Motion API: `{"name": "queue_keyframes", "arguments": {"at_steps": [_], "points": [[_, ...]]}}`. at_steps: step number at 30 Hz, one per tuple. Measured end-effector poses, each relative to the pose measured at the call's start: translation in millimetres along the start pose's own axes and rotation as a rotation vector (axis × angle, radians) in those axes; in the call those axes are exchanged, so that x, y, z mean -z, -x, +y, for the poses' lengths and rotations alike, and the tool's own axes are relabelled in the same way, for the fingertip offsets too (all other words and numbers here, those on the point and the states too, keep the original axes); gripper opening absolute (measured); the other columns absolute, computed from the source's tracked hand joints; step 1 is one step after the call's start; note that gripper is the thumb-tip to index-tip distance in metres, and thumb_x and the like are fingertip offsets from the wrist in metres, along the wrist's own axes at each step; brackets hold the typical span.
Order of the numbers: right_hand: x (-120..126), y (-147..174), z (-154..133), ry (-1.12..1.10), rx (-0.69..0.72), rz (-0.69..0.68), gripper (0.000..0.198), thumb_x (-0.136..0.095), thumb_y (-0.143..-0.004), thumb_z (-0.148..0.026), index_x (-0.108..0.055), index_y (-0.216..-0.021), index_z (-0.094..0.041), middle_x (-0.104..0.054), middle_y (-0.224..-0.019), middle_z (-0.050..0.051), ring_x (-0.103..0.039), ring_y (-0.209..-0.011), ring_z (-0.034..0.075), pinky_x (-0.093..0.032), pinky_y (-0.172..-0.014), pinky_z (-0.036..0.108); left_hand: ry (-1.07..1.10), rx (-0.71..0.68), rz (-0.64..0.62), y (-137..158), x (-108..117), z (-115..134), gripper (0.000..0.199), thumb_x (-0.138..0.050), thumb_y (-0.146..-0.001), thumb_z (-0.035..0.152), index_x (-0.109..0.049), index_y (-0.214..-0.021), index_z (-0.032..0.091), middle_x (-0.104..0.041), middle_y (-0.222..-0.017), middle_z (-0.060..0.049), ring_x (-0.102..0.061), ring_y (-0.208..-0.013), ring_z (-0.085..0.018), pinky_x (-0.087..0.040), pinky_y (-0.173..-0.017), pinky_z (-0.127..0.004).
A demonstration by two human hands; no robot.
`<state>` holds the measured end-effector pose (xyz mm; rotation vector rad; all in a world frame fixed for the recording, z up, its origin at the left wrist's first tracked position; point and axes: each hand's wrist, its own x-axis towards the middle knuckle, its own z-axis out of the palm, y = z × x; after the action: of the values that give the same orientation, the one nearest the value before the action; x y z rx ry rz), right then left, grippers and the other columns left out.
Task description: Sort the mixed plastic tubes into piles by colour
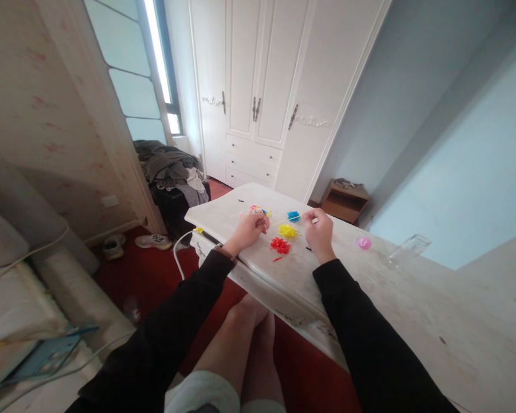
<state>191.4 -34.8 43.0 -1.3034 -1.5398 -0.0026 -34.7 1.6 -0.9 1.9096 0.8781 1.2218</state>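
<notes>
Red pile (280, 245) nearest on tabletop (294, 276), yellow pile (287, 231) just beyond. Right hand (319, 228) pinched closed on thin pale strand (285, 220) running toward left hand (254, 225), fingers curled, can't tell if gripping it. Blue pile (293, 216) farther back, wardrobe (241, 63) behind.

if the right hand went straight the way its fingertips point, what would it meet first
Probably the blue pile, just left of the right hand on the table; the hand's height is unclear, so it might pass above.
</notes>
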Motion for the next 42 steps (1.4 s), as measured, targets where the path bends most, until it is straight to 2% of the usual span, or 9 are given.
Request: {"name": "queue_keyframes", "arguments": {"at_steps": [4, 8, 14, 20, 24, 29, 35, 42], "points": [[-7.1, 5.1, -4.0, -0.012, 0.157, -0.207, 0.015, -0.058, -0.086, -0.024, -0.064, -0.073, -0.021, -0.069, -0.080, 0.006, -0.060, -0.086, 0.023, -0.045, -0.082, 0.036, 0.015, -0.005, -0.013, 1.4, -0.1, 1.7, 0.012, -0.055, -0.075, 0.009, -0.064, -0.079, 0.016, -0.067, -0.069, -0.001, -0.066, -0.066, -0.015, -0.051, -0.065, -0.026], [-6.9, 4.0, 4.1, 0.029, 0.102, -0.159, 0.015, -0.060, -0.086, -0.025, -0.070, -0.076, -0.020, -0.071, -0.082, 0.007, -0.060, -0.086, 0.023, -0.047, -0.081, 0.037, 0.135, 0.004, -0.032, 2.2, 0.4, 1.2, 0.008, -0.060, -0.075, 0.011, -0.065, -0.080, 0.014, -0.069, -0.072, -0.001, -0.067, -0.067, -0.013, -0.052, -0.066, -0.024], [-7.9, 7.7, 18.5, 0.120, 0.071, -0.259, 0.012, -0.065, -0.083, -0.020, -0.076, -0.079, -0.022, -0.076, -0.087, 0.007, -0.064, -0.090, 0.025, -0.049, -0.087, 0.040, 0.328, 0.041, -0.074, 3.4, -2.1, -2.2, 0.014, -0.073, -0.075, 0.016, -0.064, -0.085, 0.013, -0.074, -0.077, -0.004, -0.071, -0.075, -0.015, -0.056, -0.074, -0.028], [-13.4, 11.3, 17.3, 0.139, 0.046, -0.272, 0.015, -0.066, -0.079, -0.013, -0.077, -0.087, -0.020, -0.076, -0.087, 0.006, -0.065, -0.085, 0.023, -0.050, -0.085, 0.037, 0.380, 0.045, -0.105, 3.1, -2.8, -4.1, 0.023, -0.082, -0.076, 0.028, -0.067, -0.084, 0.012, -0.074, -0.084, -0.008, -0.074, -0.083, -0.018, -0.058, -0.081, -0.031], [-12.7, 13.4, 6.1, 0.075, 0.138, -0.286, 0.008, -0.070, -0.080, -0.016, -0.076, -0.083, -0.020, -0.074, -0.085, 0.006, -0.063, -0.087, 0.023, -0.049, -0.085, 0.037, 0.366, 0.005, -0.103, 3.3, -0.9, -0.2, 0.026, -0.082, -0.078, 0.029, -0.067, -0.090, 0.012, -0.073, -0.092, -0.009, -0.075, -0.085, -0.018, -0.059, -0.081, -0.031], [-12.7, 18.1, -13.0, -0.048, 0.321, -0.401, 0.006, -0.073, -0.085, -0.020, -0.076, -0.080, -0.021, -0.071, -0.083, 0.004, -0.062, -0.087, 0.022, -0.047, -0.088, 0.037, 0.312, -0.055, -0.088, 5.4, 2.3, 8.0, 0.025, -0.079, -0.080, 0.029, -0.067, -0.094, 0.013, -0.069, -0.105, -0.009, -0.073, -0.084, -0.015, -0.058, -0.079, -0.028], [-15.1, 20.4, -16.9, -0.102, 0.373, -0.446, 0.010, -0.071, -0.090, -0.020, -0.078, -0.084, -0.022, -0.072, -0.085, 0.004, -0.061, -0.083, 0.020, -0.046, -0.085, 0.036, 0.334, -0.053, -0.134, 5.9, 1.8, 7.7, 0.027, -0.081, -0.078, 0.032, -0.066, -0.090, 0.013, -0.067, -0.092, -0.004, -0.072, -0.080, -0.016, -0.057, -0.076, -0.027], [-14.6, 19.8, -15.7, -0.085, 0.325, -0.414, 0.015, -0.066, -0.089, -0.013, -0.075, -0.081, -0.021, -0.069, -0.082, 0.003, -0.060, -0.084, 0.020, -0.045, -0.082, 0.035, 0.344, -0.013, -0.153, 6.6, 1.4, 8.5, 0.021, -0.078, -0.080, 0.027, -0.065, -0.088, 0.013, -0.070, -0.081, -0.003, -0.072, -0.076, -0.015, -0.056, -0.074, -0.025]]}}
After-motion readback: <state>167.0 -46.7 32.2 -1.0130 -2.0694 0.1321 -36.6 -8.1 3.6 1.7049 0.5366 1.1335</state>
